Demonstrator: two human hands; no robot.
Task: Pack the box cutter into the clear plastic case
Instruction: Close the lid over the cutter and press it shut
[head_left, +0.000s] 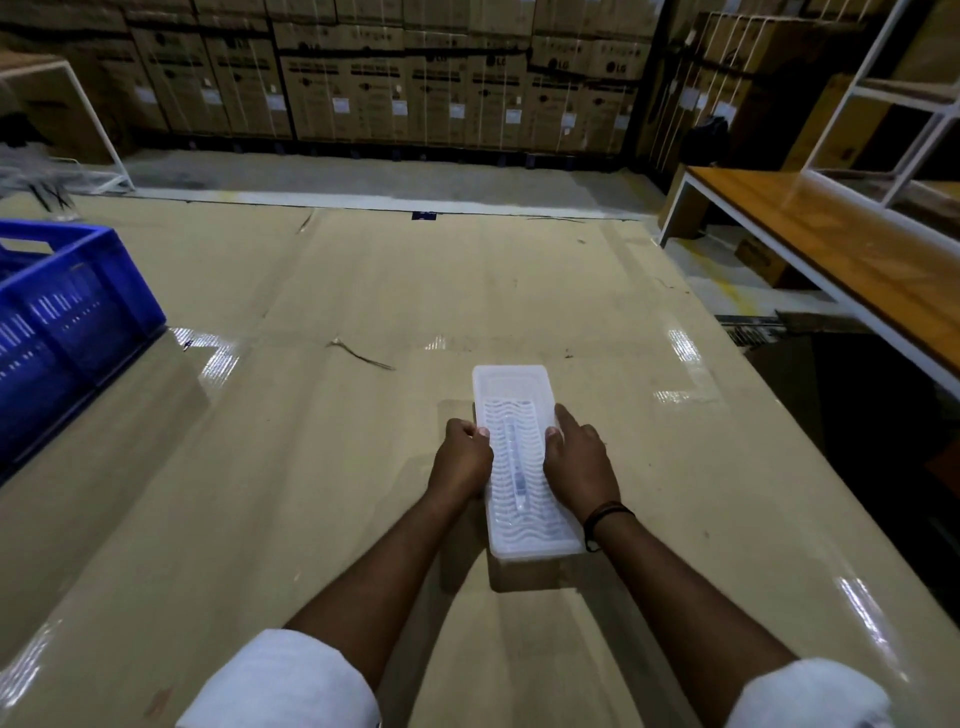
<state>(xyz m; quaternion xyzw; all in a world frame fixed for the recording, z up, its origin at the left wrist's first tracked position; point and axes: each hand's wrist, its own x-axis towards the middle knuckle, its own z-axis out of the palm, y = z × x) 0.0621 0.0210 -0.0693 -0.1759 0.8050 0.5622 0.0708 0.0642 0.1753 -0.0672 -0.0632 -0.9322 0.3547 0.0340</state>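
The clear plastic case lies flat on the cardboard-covered surface, its long side running from near to far, just right of the middle. Both hands press against it — the left hand on its left edge with the thumb on the ribbed lid, the right hand on its right edge with the forefinger stretched along the rim. Each grip holds the case between them. Through the cloudy lid the box cutter shows as a dim slim bar lying lengthwise inside. A blue crate stands well apart at the far left, and a wooden bench runs along the right.
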